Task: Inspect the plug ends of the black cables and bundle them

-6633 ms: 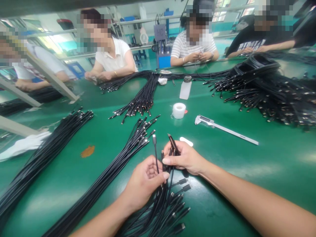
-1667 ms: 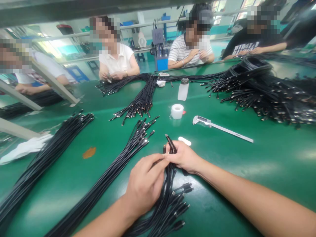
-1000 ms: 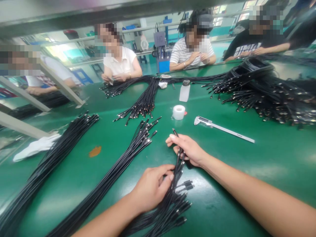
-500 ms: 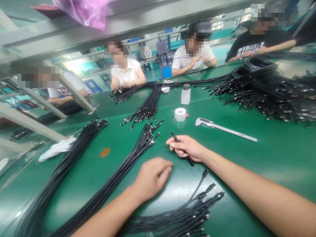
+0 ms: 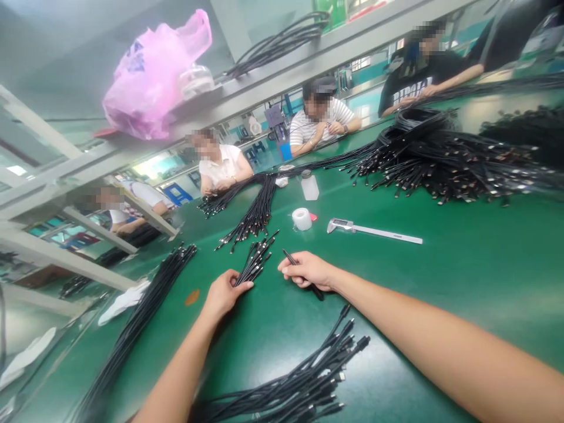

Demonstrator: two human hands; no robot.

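Observation:
My left hand (image 5: pixel 227 294) is closed around a bundle of black cables (image 5: pixel 254 262) just behind their metal-tipped connectors. To its right, my right hand (image 5: pixel 306 271) grips a black pen (image 5: pixel 316 291), its tip pointing up and left. Nearer to me lies another bunch of black cables (image 5: pixel 304 376), connectors toward the right. A further long cable bundle (image 5: pixel 150 317) stretches along the left side of the green table (image 5: pixel 396 288). My left forearm hides part of the cables behind it.
Beyond my hands are a roll of white tape (image 5: pixel 302 219), a digital caliper (image 5: pixel 379 230) and a white bottle (image 5: pixel 309 187). A large cable heap (image 5: pixel 423 158) lies at the right. Several people sit across the table. Overhead, a shelf beam holds a pink bag (image 5: pixel 150 76).
My left hand has moved forward and left from the table's middle and closed on the cable bundle. The pen stays in my right hand. The view has tilted upward.

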